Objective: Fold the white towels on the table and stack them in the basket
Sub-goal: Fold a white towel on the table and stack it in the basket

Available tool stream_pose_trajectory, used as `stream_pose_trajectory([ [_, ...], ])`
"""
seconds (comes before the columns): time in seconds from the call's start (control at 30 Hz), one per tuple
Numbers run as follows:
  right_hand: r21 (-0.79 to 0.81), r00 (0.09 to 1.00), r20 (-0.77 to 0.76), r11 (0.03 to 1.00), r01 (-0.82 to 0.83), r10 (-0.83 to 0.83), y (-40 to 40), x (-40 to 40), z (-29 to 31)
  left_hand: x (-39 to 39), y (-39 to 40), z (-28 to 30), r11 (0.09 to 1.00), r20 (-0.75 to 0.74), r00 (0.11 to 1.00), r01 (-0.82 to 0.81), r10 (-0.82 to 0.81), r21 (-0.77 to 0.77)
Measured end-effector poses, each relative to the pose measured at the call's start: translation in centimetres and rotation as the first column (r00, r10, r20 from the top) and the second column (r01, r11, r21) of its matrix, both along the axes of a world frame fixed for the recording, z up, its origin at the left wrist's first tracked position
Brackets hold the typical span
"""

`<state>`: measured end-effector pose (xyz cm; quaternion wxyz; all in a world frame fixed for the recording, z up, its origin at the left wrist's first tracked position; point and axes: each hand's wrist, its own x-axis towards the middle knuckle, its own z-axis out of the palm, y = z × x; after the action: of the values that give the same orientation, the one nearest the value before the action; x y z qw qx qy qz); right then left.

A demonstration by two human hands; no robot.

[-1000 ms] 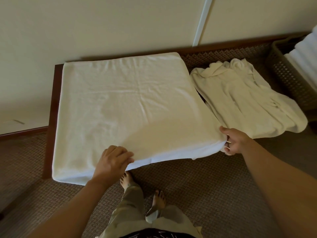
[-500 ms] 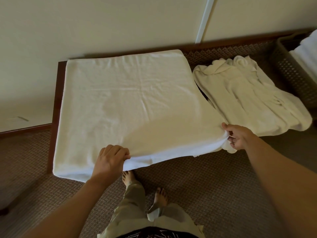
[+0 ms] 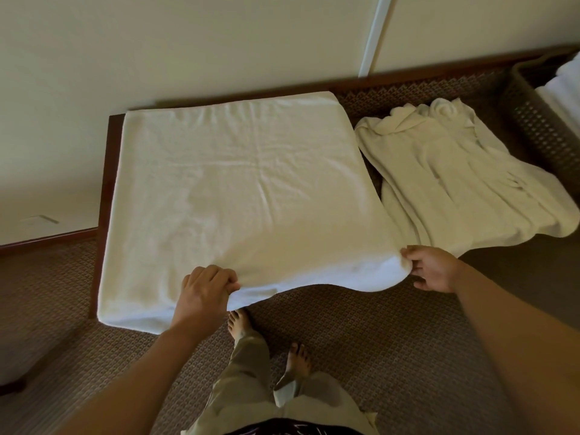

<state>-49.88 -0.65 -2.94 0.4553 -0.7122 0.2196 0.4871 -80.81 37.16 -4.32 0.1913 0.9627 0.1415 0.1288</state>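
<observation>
On the tabletop (image 3: 103, 196), left part: white towel (image 3: 238, 196) spread flat, covering nearly all of the dark wood; only a strip of wood shows along the left edge.
Near edge of towel: hangs over the tabletop's near side, lifted slightly between the two hands.
Left hand (image 3: 204, 290): at the near edge, left of centre; fingers (image 3: 230, 282) curled together and clamped on the towel's hem.
Right hand (image 3: 434, 270): at the near right corner; fingers (image 3: 412, 252) pinched together on the corner fold.
Second towel (image 3: 455, 183): crumpled, cream-white, just right of the flat towel, their edges touching near the right hand.
Basket (image 3: 539, 120): woven, dark, far right, partly cut off by the frame; folded white towels (image 3: 565, 89) inside.
Far side: wall close behind the tabletop.
Near side: carpet (image 3: 392, 340) open, with the person's bare feet (image 3: 240, 324) below the towel's near edge.
</observation>
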Motion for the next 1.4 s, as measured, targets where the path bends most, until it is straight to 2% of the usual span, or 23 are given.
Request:
stream_pose_trajectory([
  [0.13,-0.007,0.992,0.105,0.997,0.072,-0.071,-0.9,0.7,-0.1,0.0,0.2,-0.3,1.0,-0.004,1.0,0.0,0.0,0.001],
  [0.27,0.048,0.997,-0.023,0.996,-0.072,0.073,-1.6,0.6,0.8,-0.1,-0.1,-0.3,1.0,0.003,1.0,-0.014,0.014,0.01],
  [0.33,0.021,0.978,-0.09,0.982,-0.188,0.189,-1.6,0.3,1.0,-0.1,-0.2,-0.2,1.0,0.003,1.0,-0.025,0.025,0.009],
  [0.47,-0.053,0.947,-0.075,0.947,-0.317,0.313,-1.3,0.4,0.3,-0.2,-0.4,-0.2,0.999,-0.005,1.0,-0.029,0.029,0.016],
  [0.53,-0.072,0.968,0.032,0.967,-0.246,0.249,-1.3,0.7,0.0,-0.2,-0.3,-0.2,1.0,-0.011,1.0,-0.026,0.026,0.013],
  [0.57,-0.037,0.982,0.096,0.987,-0.158,0.16,-1.4,0.9,-0.1,-0.2,-0.3,-0.2,1.0,-0.011,1.0,-0.024,0.024,0.012],
  [0.67,0.208,0.976,0.127,0.967,0.148,-0.177,-2.2,0.8,-0.3,-0.1,-0.3,-0.2,1.0,-0.009,1.0,-0.016,0.016,0.012],
  [0.7,0.249,0.975,0.106,0.955,0.164,-0.195,-2.4,0.7,-0.4,-0.1,-0.2,-0.2,1.0,-0.01,1.0,-0.014,0.014,0.013],
  [0.83,0.168,0.997,0.02,0.983,-0.072,0.07,-2.7,-0.6,-0.7,-0.1,-0.2,-0.2,1.0,-0.006,1.0,-0.01,0.01,0.019],
  [0.93,0.104,0.992,-0.023,0.987,-0.121,0.124,-2.7,-0.8,-1.0,-0.1,-0.3,-0.3,1.0,0.004,1.0,-0.019,0.019,0.021],
  [1.0,0.002,0.99,0.083,0.993,-0.119,0.118,-2.5,-0.8,-1.0,-0.1,-0.4,-0.3,0.999,0.002,1.0,-0.026,0.026,0.019],
  [1.07,-0.069,0.958,0.284,0.997,-0.03,0.048,-2.4,-0.7,-1.1,-0.1,-0.4,-0.3,0.999,0.005,0.999,-0.031,0.031,0.016],
  [1.1,-0.054,0.942,0.335,0.998,0.032,-0.012,-2.4,-0.7,-1.1,0.0,-0.5,-0.3,0.999,0.006,1.0,-0.03,0.029,0.016],
  [1.2,0.079,0.966,0.243,0.994,0.072,-0.089,-2.3,-1.2,-1.2,-0.1,-0.5,-0.2,0.999,0.005,1.0,-0.028,0.028,0.017],
  [1.3,0.08,0.992,0.129,0.997,-0.011,0.001,-2.1,-2.0,-2.5,-0.2,-0.6,-0.3,0.999,0.013,1.0,-0.029,0.028,0.03],
  [1.4,0.072,0.989,0.12,0.995,0.075,-0.083,-1.1,-2.4,-3.8,-0.1,-0.5,-0.3,0.999,0.007,1.0,-0.028,0.028,0.032],
])
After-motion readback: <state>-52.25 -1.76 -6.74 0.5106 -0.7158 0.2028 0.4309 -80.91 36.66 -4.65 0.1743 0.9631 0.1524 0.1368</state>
